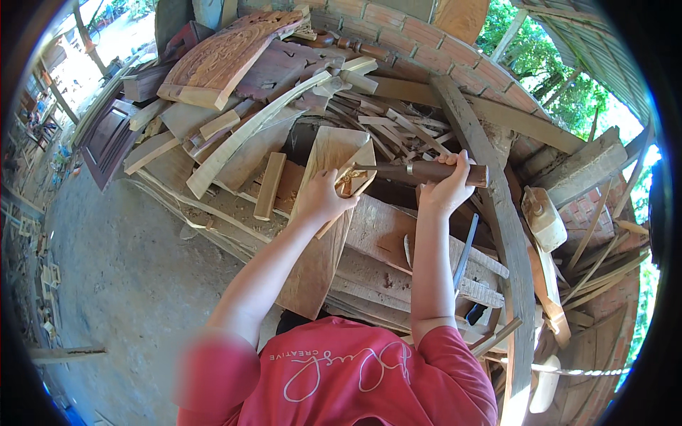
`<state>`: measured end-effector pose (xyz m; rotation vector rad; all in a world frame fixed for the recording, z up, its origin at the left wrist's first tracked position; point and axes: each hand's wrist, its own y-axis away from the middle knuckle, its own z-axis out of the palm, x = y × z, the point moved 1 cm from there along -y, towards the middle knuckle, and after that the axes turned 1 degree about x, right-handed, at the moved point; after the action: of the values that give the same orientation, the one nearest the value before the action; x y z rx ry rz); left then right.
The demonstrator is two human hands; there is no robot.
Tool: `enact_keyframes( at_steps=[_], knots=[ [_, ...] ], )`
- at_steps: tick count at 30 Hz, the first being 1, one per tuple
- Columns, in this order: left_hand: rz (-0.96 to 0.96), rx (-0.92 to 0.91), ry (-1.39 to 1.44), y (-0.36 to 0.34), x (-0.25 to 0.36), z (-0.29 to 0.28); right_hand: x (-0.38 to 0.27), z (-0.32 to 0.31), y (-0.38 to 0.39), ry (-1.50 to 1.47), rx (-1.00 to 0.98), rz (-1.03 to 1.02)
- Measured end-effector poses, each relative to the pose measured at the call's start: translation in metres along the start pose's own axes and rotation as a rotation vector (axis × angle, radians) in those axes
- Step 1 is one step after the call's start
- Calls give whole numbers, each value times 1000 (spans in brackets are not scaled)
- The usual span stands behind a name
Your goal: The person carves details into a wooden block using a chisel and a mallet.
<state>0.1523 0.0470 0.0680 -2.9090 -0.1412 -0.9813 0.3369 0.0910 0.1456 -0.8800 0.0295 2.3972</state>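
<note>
My left hand [327, 200] is closed on a pale wooden piece [363, 157], steadying it over a long board [312, 280]. Curled shavings [349, 186] lie in the piece beside my fingers. My right hand [449, 190] grips the thick brown handle of a chisel [431, 171]. Its dark metal blade points left, with the tip at the piece close to my left hand; whether it is a flat chisel or a gouge cannot be made out. The board slants from the wood stack down toward my body.
A carved wooden panel [226, 55] rests at the back left above stacked offcuts. A short wood block [270, 186] lies left of the board. A blue saw-like blade [465, 248] sits right of my forearm. Farther right are a slanting post [506, 234] and a plastic jug [544, 219].
</note>
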Motion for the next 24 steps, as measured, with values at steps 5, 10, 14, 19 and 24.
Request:
enact_keyframes(
  at_steps=[5, 10, 14, 19, 24],
  knots=[
    [-1, 8, -24, 0, 0, 4, 1, 17, 7, 155, -73, -141],
    [31, 49, -12, 1, -1, 6, -1, 30, 7, 173, -161, -165],
    [25, 54, -10, 1, -4, 7, 7, 31, 9, 230, -209, -184],
    [68, 96, -35, -3, -7, 10, 12, 37, 13, 284, -271, -166],
    [82, 65, -47, -4, -11, 11, 15, 46, 41, 486, -408, -252]
  ],
)
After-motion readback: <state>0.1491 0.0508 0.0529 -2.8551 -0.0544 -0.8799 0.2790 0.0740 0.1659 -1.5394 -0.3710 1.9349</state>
